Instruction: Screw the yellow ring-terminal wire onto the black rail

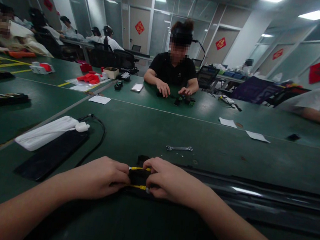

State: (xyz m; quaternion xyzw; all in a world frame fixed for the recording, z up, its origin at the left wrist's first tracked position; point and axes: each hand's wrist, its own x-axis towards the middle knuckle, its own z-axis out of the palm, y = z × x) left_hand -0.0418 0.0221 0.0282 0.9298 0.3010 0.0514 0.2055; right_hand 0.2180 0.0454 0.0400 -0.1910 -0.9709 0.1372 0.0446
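Both of my hands meet over the near end of a long black part that lies on the green table and runs off to the right. My left hand has its fingers closed at the left ends of yellow pieces. From the right, my right hand pinches at the other ends of these pieces, its thumb and forefinger curled. A small light-coloured bit shows under its fingertips. The fingertips hide exactly what each hand grips.
A wrench lies beyond my hands. To the left are a white pouch, a black slab and a black cable. Across the green table sits a person in black handling small dark parts.
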